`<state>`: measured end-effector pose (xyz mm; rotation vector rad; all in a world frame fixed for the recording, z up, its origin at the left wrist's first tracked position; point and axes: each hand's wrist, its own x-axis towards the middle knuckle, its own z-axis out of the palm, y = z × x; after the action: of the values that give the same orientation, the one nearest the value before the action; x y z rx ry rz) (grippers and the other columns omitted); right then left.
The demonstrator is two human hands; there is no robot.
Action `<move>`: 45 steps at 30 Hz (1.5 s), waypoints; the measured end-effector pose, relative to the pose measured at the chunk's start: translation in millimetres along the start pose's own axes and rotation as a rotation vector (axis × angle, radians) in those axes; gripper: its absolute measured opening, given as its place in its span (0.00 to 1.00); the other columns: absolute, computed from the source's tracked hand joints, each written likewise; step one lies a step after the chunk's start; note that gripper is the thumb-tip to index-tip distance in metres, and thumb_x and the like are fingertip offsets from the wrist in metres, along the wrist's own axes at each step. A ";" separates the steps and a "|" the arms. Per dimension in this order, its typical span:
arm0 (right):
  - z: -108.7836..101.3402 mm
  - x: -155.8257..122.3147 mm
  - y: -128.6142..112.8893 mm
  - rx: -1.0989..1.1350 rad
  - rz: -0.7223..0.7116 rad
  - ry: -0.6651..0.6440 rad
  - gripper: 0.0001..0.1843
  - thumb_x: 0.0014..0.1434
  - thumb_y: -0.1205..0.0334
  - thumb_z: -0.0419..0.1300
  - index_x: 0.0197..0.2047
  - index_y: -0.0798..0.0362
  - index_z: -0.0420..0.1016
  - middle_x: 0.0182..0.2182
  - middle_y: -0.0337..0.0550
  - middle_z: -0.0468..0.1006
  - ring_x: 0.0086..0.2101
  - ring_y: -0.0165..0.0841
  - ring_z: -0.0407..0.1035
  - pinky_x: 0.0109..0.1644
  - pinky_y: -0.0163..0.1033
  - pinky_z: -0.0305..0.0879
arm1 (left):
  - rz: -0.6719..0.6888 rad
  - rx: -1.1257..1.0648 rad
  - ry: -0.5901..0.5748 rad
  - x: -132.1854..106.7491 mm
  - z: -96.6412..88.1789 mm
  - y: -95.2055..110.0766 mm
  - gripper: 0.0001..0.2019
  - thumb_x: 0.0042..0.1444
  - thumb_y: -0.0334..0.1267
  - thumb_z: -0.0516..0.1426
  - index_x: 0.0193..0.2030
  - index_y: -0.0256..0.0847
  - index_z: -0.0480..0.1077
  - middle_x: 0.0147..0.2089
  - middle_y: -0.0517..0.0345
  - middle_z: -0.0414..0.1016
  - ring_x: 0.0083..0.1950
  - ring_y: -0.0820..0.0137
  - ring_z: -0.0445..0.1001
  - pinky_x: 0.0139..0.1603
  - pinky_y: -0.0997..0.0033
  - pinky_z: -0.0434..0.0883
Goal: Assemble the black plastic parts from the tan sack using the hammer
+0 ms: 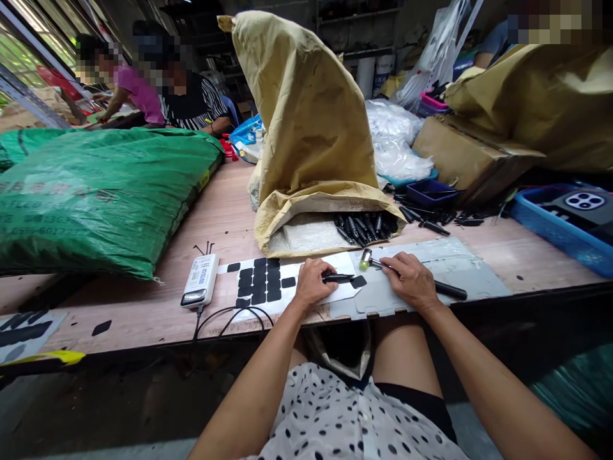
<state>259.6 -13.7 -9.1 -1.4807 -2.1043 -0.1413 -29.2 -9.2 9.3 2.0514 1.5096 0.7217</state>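
My left hand (pixel 316 281) is closed around a slim black pen-like piece (pixel 339 278), whose tip points right. Just right of that tip lies a black rounded square pad (pixel 358 282). My right hand (pixel 410 278) grips a small hammer (pixel 366 258) by its shaft. The hammer's head, metal with a yellow-green face, is at the left, and its black handle (pixel 450 291) sticks out to the right. Under both hands are a white sheet (pixel 342 263) with several black rounded square pads (pixel 259 281) and a grey board (pixel 460 262).
A brown sack (pixel 306 128) lies open behind, with several black pieces (pixel 366 227) in its mouth. A green sack (pixel 96 191) and a white power bank (pixel 200 281) with a cable are on the left. At right stands a blue basket (pixel 560 246). Two people sit far left.
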 end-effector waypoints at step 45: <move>-1.7 2.1 -4.4 0.010 0.057 -0.036 0.10 0.64 0.60 0.57 0.45 0.49 0.79 0.37 0.44 0.75 0.41 0.38 0.66 0.47 0.42 0.62 | 0.026 0.360 -0.063 111.6 -4.5 28.1 0.17 0.61 0.34 0.58 0.57 0.50 0.72 0.54 0.51 0.68 0.57 0.57 0.66 0.56 0.59 0.67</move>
<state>255.7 -14.4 -5.6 -1.5464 -2.0851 -0.0831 15.3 90.8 45.3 2.3320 1.6766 0.4113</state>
